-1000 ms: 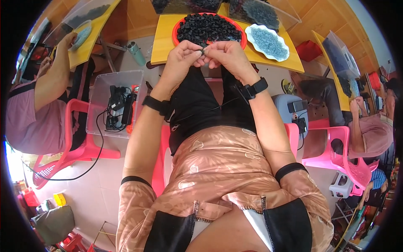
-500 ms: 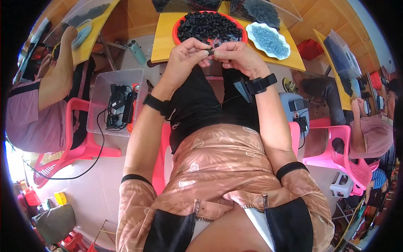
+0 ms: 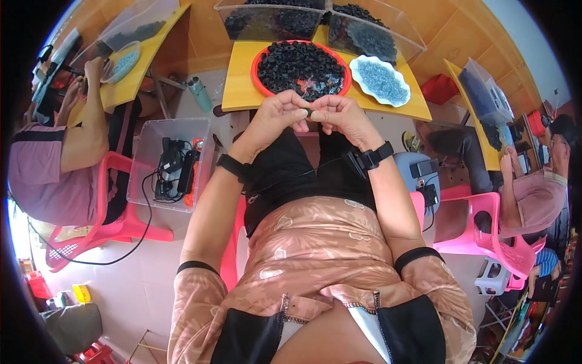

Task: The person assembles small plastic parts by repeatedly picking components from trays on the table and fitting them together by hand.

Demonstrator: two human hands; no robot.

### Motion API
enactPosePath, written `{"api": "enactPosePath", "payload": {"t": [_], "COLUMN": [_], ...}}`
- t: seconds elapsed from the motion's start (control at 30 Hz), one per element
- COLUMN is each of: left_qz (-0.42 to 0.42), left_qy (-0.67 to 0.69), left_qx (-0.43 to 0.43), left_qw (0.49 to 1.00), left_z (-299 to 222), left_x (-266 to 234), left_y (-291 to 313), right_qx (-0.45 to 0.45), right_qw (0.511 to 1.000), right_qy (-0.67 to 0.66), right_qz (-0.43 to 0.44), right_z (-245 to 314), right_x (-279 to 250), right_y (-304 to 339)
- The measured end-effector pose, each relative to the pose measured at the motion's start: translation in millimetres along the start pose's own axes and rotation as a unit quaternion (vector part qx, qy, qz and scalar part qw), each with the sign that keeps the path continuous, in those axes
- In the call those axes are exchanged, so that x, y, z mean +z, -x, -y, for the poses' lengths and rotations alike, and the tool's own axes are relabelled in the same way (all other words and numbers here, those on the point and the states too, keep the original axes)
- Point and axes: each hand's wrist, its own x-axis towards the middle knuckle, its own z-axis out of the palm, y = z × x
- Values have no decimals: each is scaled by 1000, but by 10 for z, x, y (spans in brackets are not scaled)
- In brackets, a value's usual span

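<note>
Probably light, stiff and easy to fumble, the small dark piece (image 3: 310, 112) sits between left hand (image 3: 277, 117) and right hand (image 3: 347, 117), best taken by its edges. Both hands pinch it, thumb to finger, with the red tray (image 3: 254, 74) just beyond them.

Small-parts workroom, as seen from where I stand. Yellow tables (image 3: 239, 91), three in sight, a person seated at each. On the middle one: black parts (image 3: 294, 60), loose, by the heap, in a round red tray (image 3: 257, 73); fine bluish pieces (image 3: 382, 79), heaped in a scalloped white dish (image 3: 403, 101); clear bins (image 3: 267, 35), more dark stock inside. Seating: pink plastic chairs (image 3: 512, 258). Floor (image 3: 163, 279): pale, hard. Wall (image 3: 206, 45): wood-toned panels.
</note>
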Motion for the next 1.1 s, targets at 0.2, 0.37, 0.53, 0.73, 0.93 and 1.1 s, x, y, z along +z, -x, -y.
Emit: {"api": "enactPosePath", "payload": {"t": [0.2,0.37,0.53,0.73,0.93,1.1], "left_qz": [38,-11,-26,-197,-254,-264], "left_qy": [31,46,10,12,50,71], "left_qx": [6,15,6,-13,-32,-43], "left_qw": [999,999,1000,980,965,961], "left_z": [-97,-101,-120,93,172,173], "left_x": [-19,67,111,-158,-324,-347], "left_y": [18,7,11,-44,-43,-64], "right_qx": [-15,-73,-51,-325,-273,-140], "right_qw": [999,984,951,868,878,879], "right_qy": [-27,156,306,271,328,443], "right_qz": [26,-42,4,-260,-217,-110], "right_z": [125,297,654,1663,1630,878], "right_x": [111,101,-51,-583,-870,-536], "right_y": [20,113,7,-655,-980,-1073]}}
